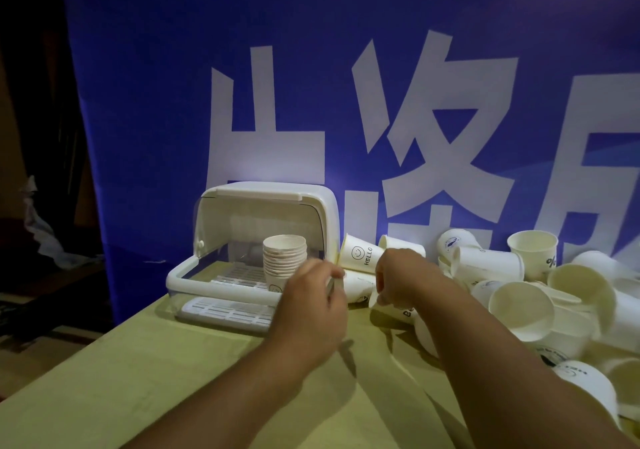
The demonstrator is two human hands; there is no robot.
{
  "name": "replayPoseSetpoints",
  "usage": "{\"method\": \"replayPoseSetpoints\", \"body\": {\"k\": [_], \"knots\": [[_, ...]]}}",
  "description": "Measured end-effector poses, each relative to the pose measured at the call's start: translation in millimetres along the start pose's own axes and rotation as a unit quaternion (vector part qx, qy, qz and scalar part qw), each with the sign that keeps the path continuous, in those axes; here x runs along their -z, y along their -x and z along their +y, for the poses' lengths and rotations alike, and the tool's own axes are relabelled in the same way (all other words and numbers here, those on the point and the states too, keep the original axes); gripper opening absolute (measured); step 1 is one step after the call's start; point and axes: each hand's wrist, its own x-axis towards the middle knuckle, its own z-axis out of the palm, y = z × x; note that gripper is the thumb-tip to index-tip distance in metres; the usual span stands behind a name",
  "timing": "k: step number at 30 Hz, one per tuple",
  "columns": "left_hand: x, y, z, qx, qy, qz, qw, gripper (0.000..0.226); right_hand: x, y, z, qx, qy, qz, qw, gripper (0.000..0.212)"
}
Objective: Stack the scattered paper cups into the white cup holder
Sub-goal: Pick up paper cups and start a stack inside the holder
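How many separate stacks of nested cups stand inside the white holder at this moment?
1. A single stack of nested cups stands upright on the slatted floor of the white holder, toward its right side. The left hand covers the stack's base, so anything behind it is hidden.

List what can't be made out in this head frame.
- Left hand grip: motion-blurred, contents unclear.
- Right hand: its back hides what it holds.
- Stack of cups: base hidden behind the left hand.
- Loose cups: pile cut off by the right edge.
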Motion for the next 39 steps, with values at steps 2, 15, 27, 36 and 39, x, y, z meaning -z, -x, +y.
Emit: {"method": "replayPoseSetpoints", "body": {"k": [2, 15, 27, 36, 39], "knots": [[-20.0, 10.7, 3.4, 0.076, 0.049, -0.076, 0.993, 0.033, 4.6, -1.3, 3.3, -0.008, -0.012, 0.024, 1.0, 0.042], [-61.8, -29.9, -15.0, 0.313, 0.175, -0.227, 0.906, 0.058, 25.8, -7.5, 20.2, -0.068, -0.108, 0.076, 0.989, 0.036], [-20.0, -8.2, 7.9, 0.209, 0.098, -0.124, 0.965, 0.037, 35.5, 0.6, 15.5, -0.069, -0.089, 0.077, 0.991, 0.037], [41.7, -3.0, 12.3, 0.073, 0.121, 0.077, 0.987, 0.011, 53.0, 14.7, 2.8, -0.05, -0.166, 0.106, 0.979, 0.032], [56.3, -14.6, 2.2, 0.016, 0.133, 0.176, 0.975, 0.013, 60.2, 19.5, -2.9, -0.044, -0.243, 0.135, 0.96, 0.03]]}}
